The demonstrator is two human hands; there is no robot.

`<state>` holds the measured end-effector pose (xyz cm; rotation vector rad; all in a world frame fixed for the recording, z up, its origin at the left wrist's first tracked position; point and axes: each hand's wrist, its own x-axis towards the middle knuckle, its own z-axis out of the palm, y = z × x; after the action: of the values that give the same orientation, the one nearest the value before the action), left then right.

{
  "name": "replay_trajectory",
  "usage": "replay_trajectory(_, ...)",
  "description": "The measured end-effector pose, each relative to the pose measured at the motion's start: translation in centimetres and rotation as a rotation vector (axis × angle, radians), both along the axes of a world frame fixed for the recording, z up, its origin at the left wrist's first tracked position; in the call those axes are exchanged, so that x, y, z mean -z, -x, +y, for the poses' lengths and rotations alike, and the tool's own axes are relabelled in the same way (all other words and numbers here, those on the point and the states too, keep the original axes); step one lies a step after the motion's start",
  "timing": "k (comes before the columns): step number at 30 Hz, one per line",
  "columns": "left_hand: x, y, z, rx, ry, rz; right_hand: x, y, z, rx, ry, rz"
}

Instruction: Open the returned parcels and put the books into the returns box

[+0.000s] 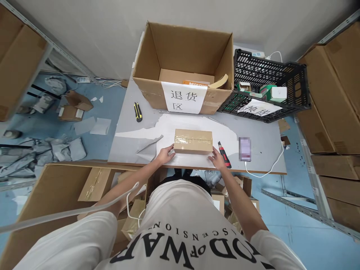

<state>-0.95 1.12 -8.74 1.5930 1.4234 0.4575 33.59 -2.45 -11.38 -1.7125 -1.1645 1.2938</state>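
A small sealed cardboard box (193,141) with clear tape across its top sits on the table in front of me. My left hand (166,155) grips its left end, fingertips against the side. At the opposite end, my right hand (217,159) has its fingers on the box's right side, so the box is held between both hands. Close beside my right hand lies a red and black utility knife (224,155). A yellow and black utility knife (138,112) rests farther away at the left of the table.
A large open carton (149,95) with a paper sign stands at the back. Right of it is a black plastic crate (298,90) holding small boxes. A phone (245,149) with a white cable lies at the right. A big box (30,210) of cartons stands below left.
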Motion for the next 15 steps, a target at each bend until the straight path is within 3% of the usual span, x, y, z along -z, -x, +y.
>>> replay_trajectory(4,0.2,-1.1,-0.4,-0.040,-0.015,-0.002,0.4,1.9,-0.3,-0.030,-0.017,0.004)
replay_trajectory(8,-1.2,-1.4,-0.5,-0.084,-0.046,0.034,-1.1,2.5,0.3,-0.034,-0.063,-0.010)
replay_trajectory(15,-3.0,-1.2,-0.2,-0.119,-0.049,0.309,-3.9,2.5,1.2,-0.101,0.021,-0.318)
